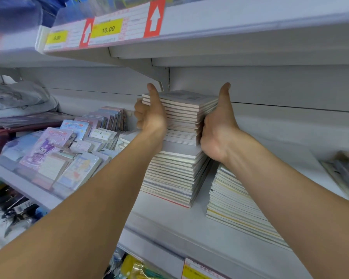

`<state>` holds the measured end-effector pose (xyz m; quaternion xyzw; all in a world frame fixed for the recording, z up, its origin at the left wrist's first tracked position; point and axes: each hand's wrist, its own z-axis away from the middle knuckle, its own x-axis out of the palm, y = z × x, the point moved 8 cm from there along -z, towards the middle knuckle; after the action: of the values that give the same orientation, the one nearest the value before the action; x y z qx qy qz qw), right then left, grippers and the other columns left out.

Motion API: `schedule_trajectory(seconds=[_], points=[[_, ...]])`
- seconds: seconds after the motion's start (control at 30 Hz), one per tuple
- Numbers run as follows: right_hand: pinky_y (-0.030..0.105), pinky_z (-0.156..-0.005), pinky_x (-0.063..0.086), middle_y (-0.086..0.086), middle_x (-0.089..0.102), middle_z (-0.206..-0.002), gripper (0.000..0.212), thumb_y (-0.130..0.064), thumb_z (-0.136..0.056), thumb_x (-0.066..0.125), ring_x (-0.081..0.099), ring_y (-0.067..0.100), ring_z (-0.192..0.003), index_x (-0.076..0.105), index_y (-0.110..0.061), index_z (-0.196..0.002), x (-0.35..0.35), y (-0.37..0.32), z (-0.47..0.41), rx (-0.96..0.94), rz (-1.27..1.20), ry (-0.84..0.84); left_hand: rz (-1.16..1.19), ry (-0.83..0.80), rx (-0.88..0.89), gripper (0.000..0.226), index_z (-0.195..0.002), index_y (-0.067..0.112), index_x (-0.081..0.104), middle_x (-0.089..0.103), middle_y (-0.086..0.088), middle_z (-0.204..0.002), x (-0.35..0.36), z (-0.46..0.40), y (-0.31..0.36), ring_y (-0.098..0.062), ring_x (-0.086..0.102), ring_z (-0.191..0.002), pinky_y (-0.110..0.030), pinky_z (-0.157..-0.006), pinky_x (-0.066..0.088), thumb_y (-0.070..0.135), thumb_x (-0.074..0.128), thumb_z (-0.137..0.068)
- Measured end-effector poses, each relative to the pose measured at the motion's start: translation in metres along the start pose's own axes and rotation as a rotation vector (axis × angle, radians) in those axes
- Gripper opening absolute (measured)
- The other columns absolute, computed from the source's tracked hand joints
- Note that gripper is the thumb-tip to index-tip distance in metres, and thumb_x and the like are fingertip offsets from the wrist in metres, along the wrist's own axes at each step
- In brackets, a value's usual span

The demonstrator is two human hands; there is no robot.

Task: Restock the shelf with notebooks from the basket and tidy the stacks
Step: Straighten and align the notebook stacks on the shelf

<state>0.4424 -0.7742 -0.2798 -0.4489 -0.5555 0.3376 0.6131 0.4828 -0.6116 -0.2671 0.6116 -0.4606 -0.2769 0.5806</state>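
Folded cloth [18, 99] is lying at the far left on the shelf [169, 222], and next to it packs of cartoon notepads [54, 152] are leaning in rows. Going to the right, the left hand [149, 115] is gripping the left side of a batch of notebooks [181, 109], with the thumb pointing up along the front edge and the fingers curling round the far side. This batch is sitting on top of the tall notebook stack [173, 174] in the middle of the shelf, a little turned against the notebooks under it. The right hand [218, 129] is holding the right side of the same batch, thumb up, fingers hidden behind the edges. Just beside the tall stack a lower stack [236, 206] is standing, partly under the right forearm. Above, price labels [107, 30] with red arrows are hanging on the upper shelf edge. At the far right something blurred is lying on the shelf.
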Motion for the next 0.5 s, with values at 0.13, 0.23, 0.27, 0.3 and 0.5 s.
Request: schedule_trajectory(seconds=[0.13,0.23,0.27,0.3,0.5], points=[[0.015,-0.037,0.030,-0.007,0.049,-0.048,0.081,-0.090,-0.079,0.020,0.043,0.007,-0.035,0.058,-0.019,-0.075,0.008,-0.007,0.018,0.002,-0.004,-0.062,0.100,-0.056,-0.054,0.073,-0.152,0.020,0.021,0.025,0.000,-0.155,0.002,-0.002,0.001,-0.021,0.025,-0.142,-0.041,-0.116,0.018,0.065,0.030,-0.095],[0.021,-0.039,0.028,-0.006,0.046,-0.046,0.070,-0.084,-0.085,0.023,0.040,0.008,-0.038,0.048,-0.023,-0.062,0.010,-0.008,0.030,-0.018,0.118,-0.031,0.094,-0.076,-0.059,0.071,-0.151,0.021,0.024,0.031,-0.001,-0.152,-0.001,-0.001,0.002,-0.023,0.031,-0.138,-0.041,-0.115,0.024,0.064,0.034,-0.095],[0.023,-0.043,0.028,-0.006,0.044,-0.051,0.068,-0.084,-0.086,0.024,0.038,0.009,-0.043,0.046,-0.024,-0.062,0.008,-0.009,0.034,-0.031,0.178,-0.016,0.102,-0.070,-0.069,0.070,-0.149,0.021,0.028,0.035,-0.002,-0.149,-0.002,-0.001,0.001,-0.024,0.034,-0.136,-0.042,-0.115,0.026,0.064,0.036,-0.094],[0.022,-0.048,0.029,-0.006,0.045,-0.056,0.065,-0.083,-0.086,0.024,0.038,0.009,-0.048,0.047,-0.025,-0.066,0.008,-0.009,0.038,-0.032,0.211,-0.009,0.120,-0.056,-0.076,0.067,-0.145,0.021,0.033,0.040,-0.003,-0.145,-0.004,-0.001,0.001,-0.025,0.038,-0.133,-0.043,-0.114,0.029,0.064,0.038,-0.093],[0.033,-0.116,0.035,0.005,0.049,-0.149,0.121,-0.096,-0.067,0.023,0.051,0.018,-0.133,0.037,-0.010,-0.151,0.009,-0.002,0.051,0.065,0.279,-0.221,0.107,-0.002,-0.115,0.078,-0.147,0.014,0.032,0.040,-0.006,-0.145,-0.004,-0.003,-0.005,-0.025,0.038,-0.133,-0.043,-0.114,0.027,0.069,0.036,-0.090]])
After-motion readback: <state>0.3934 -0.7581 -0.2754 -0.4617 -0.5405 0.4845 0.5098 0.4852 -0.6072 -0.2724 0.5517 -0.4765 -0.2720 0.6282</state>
